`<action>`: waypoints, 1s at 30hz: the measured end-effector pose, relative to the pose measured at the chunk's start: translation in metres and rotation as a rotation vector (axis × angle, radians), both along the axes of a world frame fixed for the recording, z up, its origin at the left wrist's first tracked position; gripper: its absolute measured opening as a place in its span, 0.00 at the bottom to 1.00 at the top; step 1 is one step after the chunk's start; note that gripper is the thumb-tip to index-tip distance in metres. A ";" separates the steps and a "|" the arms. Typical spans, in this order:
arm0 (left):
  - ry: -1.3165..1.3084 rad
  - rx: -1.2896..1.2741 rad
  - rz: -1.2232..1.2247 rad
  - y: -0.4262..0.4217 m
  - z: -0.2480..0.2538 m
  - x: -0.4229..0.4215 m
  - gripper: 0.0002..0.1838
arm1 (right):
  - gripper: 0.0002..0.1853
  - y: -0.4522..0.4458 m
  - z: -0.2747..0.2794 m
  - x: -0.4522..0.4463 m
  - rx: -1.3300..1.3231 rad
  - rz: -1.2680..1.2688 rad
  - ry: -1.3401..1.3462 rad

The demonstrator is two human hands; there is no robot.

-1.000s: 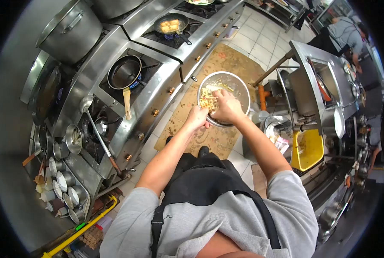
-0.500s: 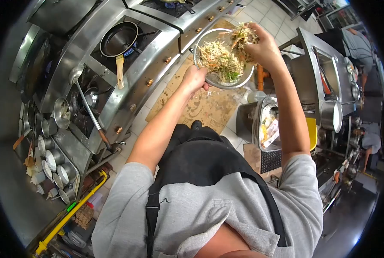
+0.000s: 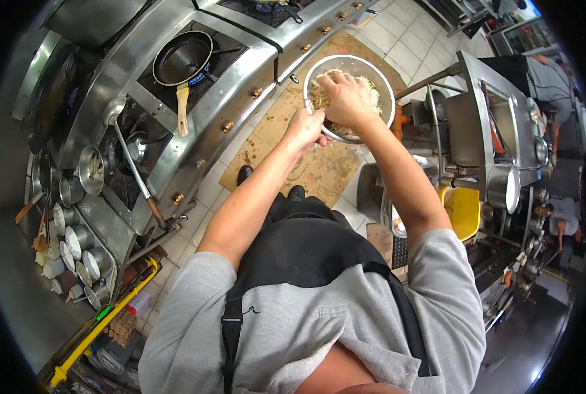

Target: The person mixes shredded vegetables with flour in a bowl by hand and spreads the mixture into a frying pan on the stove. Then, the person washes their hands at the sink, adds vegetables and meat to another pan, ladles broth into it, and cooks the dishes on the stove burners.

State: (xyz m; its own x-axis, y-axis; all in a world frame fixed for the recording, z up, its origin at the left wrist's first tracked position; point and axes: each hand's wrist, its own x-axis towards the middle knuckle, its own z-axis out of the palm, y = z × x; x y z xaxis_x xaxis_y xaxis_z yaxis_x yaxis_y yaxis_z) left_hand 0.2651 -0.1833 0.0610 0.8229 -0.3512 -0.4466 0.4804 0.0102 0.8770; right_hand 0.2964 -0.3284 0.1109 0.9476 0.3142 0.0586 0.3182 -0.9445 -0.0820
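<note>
Over the floor, I have the left hand [image 3: 303, 129] closed on the rim of a round metal bowl [image 3: 387, 97], while the right hand [image 3: 349, 100] sits inside, fingers partly spread, tips buried in pale, stringy shreds [image 3: 317, 98]; whether they grip any, I cannot tell. I judge the tangle well along in mixing, though evenness remains to be confirmed. Below lies stained, flat cardboard [image 3: 267, 139]. Farther off, a smooth, dark round pan [image 3: 178, 60] rests over a lit burner.
</note>
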 end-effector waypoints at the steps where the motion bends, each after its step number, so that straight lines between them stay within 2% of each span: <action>1: 0.045 -0.027 0.031 0.001 -0.004 -0.003 0.15 | 0.29 0.000 -0.003 0.000 -0.015 0.041 -0.036; 5: 0.021 -0.053 0.010 0.001 -0.009 -0.009 0.15 | 0.22 -0.003 0.000 0.011 -0.130 -0.055 0.027; 7: -0.006 -0.124 0.052 0.002 -0.014 -0.005 0.14 | 0.19 -0.001 -0.015 0.002 -0.127 0.051 -0.018; 8: 0.019 -0.096 0.088 0.004 -0.014 -0.003 0.14 | 0.19 -0.005 -0.037 -0.005 -0.228 0.194 -0.082; 9: 0.047 -0.069 0.123 0.005 -0.016 0.000 0.14 | 0.19 -0.005 -0.033 -0.016 -0.179 0.302 0.018; 12: 0.030 -0.046 0.129 0.009 -0.029 -0.002 0.15 | 0.22 -0.011 -0.009 -0.031 -0.178 0.361 0.143; 14: 0.023 -0.034 0.137 0.010 -0.039 -0.005 0.16 | 0.21 -0.022 -0.001 -0.031 0.369 0.150 0.255; 15: -0.004 -0.013 0.130 0.010 -0.045 -0.007 0.16 | 0.21 -0.026 -0.005 -0.030 0.369 0.155 0.256; 17: -0.027 0.012 0.129 0.010 -0.045 -0.013 0.17 | 0.22 -0.032 -0.029 -0.030 0.370 -0.354 0.081; 19: -0.052 0.035 0.122 0.009 -0.040 -0.022 0.18 | 0.29 -0.033 -0.065 -0.033 0.549 -0.588 -0.081; 21: -0.050 0.067 0.087 0.008 -0.045 -0.028 0.18 | 0.31 -0.025 -0.093 -0.034 0.704 -0.748 0.012; 22: -0.034 0.096 0.069 0.009 -0.046 -0.030 0.18 | 0.32 -0.030 -0.098 -0.034 1.133 -0.780 0.196; 23: -0.024 0.126 0.050 0.012 -0.047 -0.029 0.17 | 0.33 -0.042 -0.098 -0.034 1.400 -0.707 0.303; 27: -0.037 0.105 -0.056 0.013 -0.040 -0.033 0.17 | 0.35 -0.045 -0.107 -0.031 1.059 -0.845 0.351; 28: -0.035 0.106 -0.055 0.012 -0.041 -0.033 0.17 | 0.37 -0.038 -0.104 -0.033 1.194 -0.912 0.375; 29: -0.045 0.113 -0.074 0.011 -0.043 -0.033 0.17 | 0.37 -0.037 -0.108 -0.029 1.197 -0.916 0.380; 30: -0.052 0.119 -0.098 0.010 -0.046 -0.036 0.18 | 0.38 -0.039 -0.115 -0.022 1.306 -0.819 0.557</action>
State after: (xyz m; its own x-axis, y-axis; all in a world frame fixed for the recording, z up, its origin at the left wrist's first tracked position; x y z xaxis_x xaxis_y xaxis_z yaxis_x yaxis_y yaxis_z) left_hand 0.2294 -0.1731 0.0148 0.8104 -0.3780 -0.4476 0.4278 -0.1403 0.8929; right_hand 0.2746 -0.3673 -0.0046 0.8204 -0.2382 -0.5198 -0.5428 -0.0387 -0.8390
